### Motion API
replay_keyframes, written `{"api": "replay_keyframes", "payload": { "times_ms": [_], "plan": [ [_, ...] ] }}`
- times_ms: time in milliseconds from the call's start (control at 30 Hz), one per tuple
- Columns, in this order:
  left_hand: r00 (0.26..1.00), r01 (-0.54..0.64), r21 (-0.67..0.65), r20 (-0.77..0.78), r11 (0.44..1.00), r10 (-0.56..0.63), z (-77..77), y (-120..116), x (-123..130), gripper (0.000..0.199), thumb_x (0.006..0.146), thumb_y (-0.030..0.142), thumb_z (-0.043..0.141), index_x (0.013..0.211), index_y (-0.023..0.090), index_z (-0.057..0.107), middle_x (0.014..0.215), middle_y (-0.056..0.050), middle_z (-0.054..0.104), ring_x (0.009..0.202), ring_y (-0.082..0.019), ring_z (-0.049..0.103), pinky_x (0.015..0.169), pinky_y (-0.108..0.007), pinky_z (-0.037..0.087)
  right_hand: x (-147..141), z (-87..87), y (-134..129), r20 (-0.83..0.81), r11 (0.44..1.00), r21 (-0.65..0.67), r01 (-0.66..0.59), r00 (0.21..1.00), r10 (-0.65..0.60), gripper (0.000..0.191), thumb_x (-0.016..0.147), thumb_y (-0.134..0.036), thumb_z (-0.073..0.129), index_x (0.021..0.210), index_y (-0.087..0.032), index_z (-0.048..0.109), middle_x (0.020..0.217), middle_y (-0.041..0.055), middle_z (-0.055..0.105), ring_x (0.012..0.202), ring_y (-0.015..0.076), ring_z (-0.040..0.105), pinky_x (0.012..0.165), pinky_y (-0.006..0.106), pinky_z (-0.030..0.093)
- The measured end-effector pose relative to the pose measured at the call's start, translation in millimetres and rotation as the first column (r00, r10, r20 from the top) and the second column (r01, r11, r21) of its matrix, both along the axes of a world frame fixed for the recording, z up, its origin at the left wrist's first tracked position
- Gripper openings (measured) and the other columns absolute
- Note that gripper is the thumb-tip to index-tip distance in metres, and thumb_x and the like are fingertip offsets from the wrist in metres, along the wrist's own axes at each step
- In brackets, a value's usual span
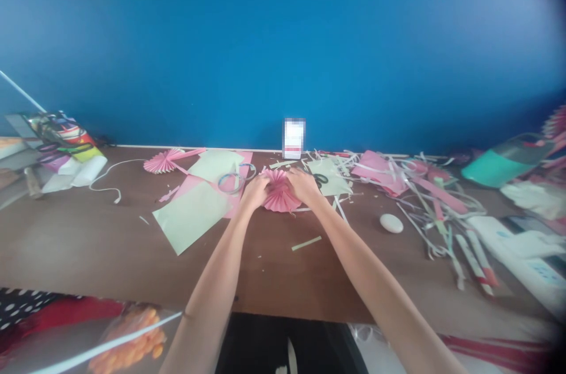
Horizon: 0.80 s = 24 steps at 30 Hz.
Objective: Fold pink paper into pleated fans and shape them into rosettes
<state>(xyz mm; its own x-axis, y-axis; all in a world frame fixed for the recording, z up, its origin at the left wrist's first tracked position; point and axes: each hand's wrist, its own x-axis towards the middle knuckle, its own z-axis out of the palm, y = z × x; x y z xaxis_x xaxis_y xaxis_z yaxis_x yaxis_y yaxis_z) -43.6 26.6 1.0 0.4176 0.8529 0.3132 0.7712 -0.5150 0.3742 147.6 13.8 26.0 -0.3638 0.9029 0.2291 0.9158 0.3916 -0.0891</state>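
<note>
1. Pink pleated paper (281, 199) lies nearer the table's (283, 282) far edge.
2. Left hand (257, 190) and right hand (304, 185) flank it, fingers bent; whether they pinch cannot be told.
3. Two-sided contact probably keeps the pleats fanned.

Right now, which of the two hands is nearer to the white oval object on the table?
Right. The right hand, at the pink pleated paper, is left of the white oval object; the left hand is farther left, at the paper's left side.
</note>
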Motion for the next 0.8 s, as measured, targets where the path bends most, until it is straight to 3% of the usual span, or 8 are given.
{"api": "replay_keyframes", "payload": {
  "times_ms": [133,333,433,667,800],
  "plan": [
    [1.0,-0.004,-0.001,-0.013,1.0,0.004,1.9,-1.5,-2.6,0.02,0.085,0.015,0.048,0.084,0.018,0.067,0.1,-0.008,0.066,0.094,-0.021,0.06,0.081,-0.03,0.048,3.8,-0.1,2.1,-0.065,1.0,0.027,0.007,0.998,-0.005,0.025,0.089,-0.025,0.052,0.112,-0.016,0.057,0.113,0.0132,0.059,0.103,0.0244,0.052,0.075,0.029,0.043],
    [0.997,-0.048,-0.025,-0.062,0.999,0.047,9.1,-8.2,-2.0,0.015,0.084,0.027,0.055,0.082,0.019,0.067,0.09,-0.007,0.067,0.087,-0.021,0.061,0.074,-0.029,0.048,8.3,-2.9,5.1,-0.045,0.981,0.045,-0.188,0.981,0.19,0.019,0.09,-0.013,0.048,0.096,-0.018,0.064,0.099,0.0073,0.064,0.099,0.0204,0.052,0.086,0.029,0.04],
    [0.995,-0.045,-0.01,-0.093,0.999,0.044,12.4,-12.1,2.5,0.018,0.085,0.032,0.055,0.085,0.02,0.068,0.091,-0.007,0.067,0.087,-0.022,0.061,0.073,-0.03,0.048,8.1,-6.6,1.4,-0.08,0.968,0.059,-0.243,0.966,0.247,0.019,0.09,-0.012,0.048,0.099,-0.018,0.064,0.101,0.0067,0.066,0.098,0.0192,0.054,0.089,0.029,0.039],
    [0.987,0.084,0.114,-0.144,0.99,-0.067,8.0,-13.0,15.9,0.035,0.084,0.004,0.04,0.105,0.017,0.065,0.114,-0.011,0.064,0.115,-0.023,0.054,0.099,-0.036,0.041,10.4,-10.7,-16.6,-0.094,0.973,0.059,-0.225,0.969,0.23,0.02,0.093,-0.021,0.05,0.107,-0.018,0.064,0.109,0.0089,0.066,0.101,0.0207,0.057,0.087,0.03,0.042],
    [0.981,0.142,0.132,-0.154,0.981,-0.121,9.5,-15.6,20.7,0.035,0.084,0.002,0.041,0.105,0.018,0.064,0.116,-0.01,0.064,0.118,-0.025,0.052,0.101,-0.04,0.04,15.6,-4.0,-22.7,0.0,0.972,0.05,-0.229,0.973,0.229,0.019,0.093,-0.022,0.051,0.104,-0.018,0.066,0.102,0.0097,0.067,0.098,0.0222,0.058,0.082,0.03,0.042]
  ]
}}
